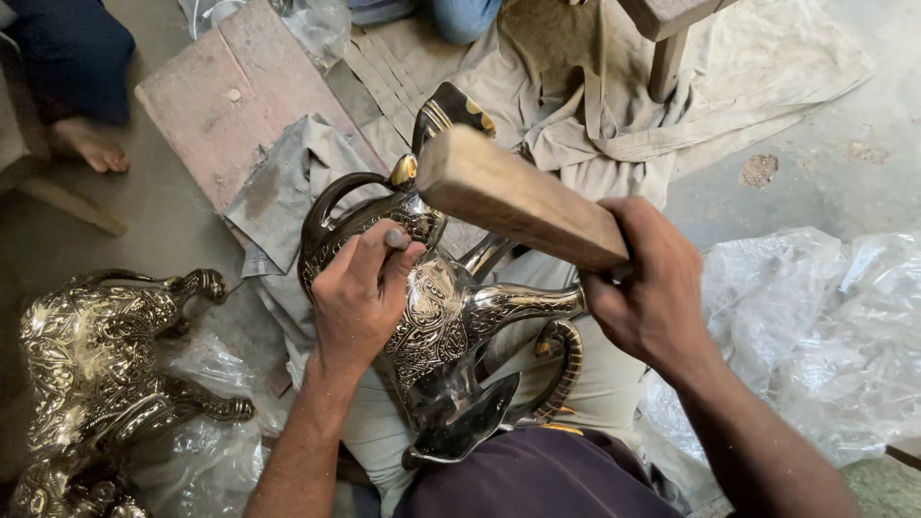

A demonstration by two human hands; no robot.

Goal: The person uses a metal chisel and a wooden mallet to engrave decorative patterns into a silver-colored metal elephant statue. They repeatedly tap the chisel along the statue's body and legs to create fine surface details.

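Two bare hands are working over a shiny engraved metal elephant figure (436,326), which is lying across the person's lap on a pale cloth (595,384) that is covering the legs. Nearest the camera, the figure's broad ear or foot end is pointing toward the dark shirt (537,475). The left hand (360,302) is curling closed, with the fingers bunching and the thumb pressing on a small tool whose blunt grey top (395,237) is showing above the fingers; its tip is hidden against the figure's patterned body. The right hand (652,288) is wrapping tightly around the end of a wooden block mallet (513,197), which is hovering tilted just above the left hand and the tool.

To the left, a second ornate metal elephant (96,364) is lying on crumpled clear plastic (206,451) on the floor. To the right, more clear plastic sheeting (825,326) is bunching up. Farther off, a grey rag (293,177) is draping over a flat reddish wooden board (230,96), and a beige cloth (595,105) is spreading under a wooden stool leg (667,62). At the far left, another person's bare foot (88,144) is resting on the floor.
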